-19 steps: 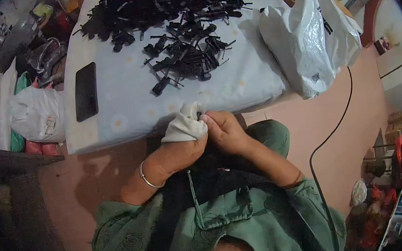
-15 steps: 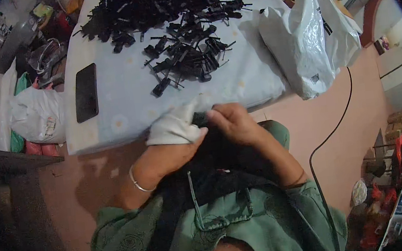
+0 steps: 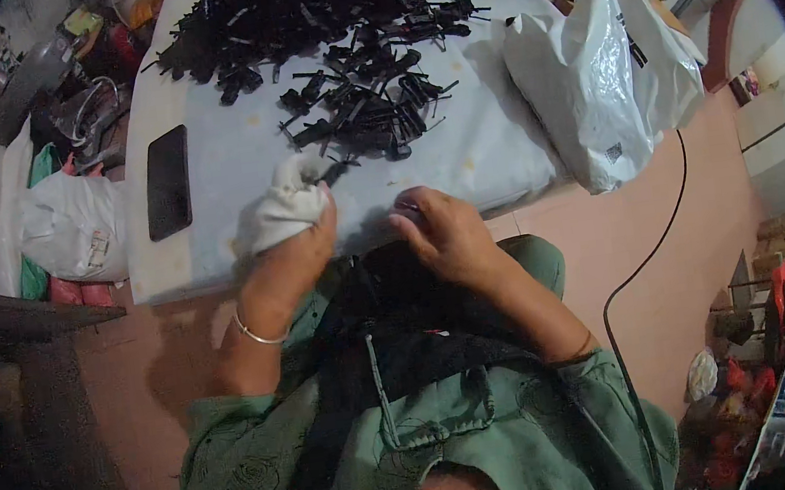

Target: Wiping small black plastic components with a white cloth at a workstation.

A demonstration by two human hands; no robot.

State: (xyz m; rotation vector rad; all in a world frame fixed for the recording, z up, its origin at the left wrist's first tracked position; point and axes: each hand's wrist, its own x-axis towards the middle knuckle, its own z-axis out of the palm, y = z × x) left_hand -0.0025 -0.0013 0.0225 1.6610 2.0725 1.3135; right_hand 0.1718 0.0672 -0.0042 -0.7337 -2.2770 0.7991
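while the left hand (image 3: 316, 235), its fingers under white cloth (image 3: 281, 215), is at the near edge of the black parts (image 3: 386, 113) heaped on the table (image 3: 232, 172), 1 dark piece (image 3: 336, 172) shows at its fingertips; i cannot tell if it is gripped. beside the table's near edge, the right hand (image 3: 450, 235) curls, thumb and forefinger close together, and whether it pinches something is unclear.

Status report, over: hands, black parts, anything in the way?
Left hand, white-covered, at a black part. Right hand curled, contents unclear. Black pile ahead. White bag right, not blocking.
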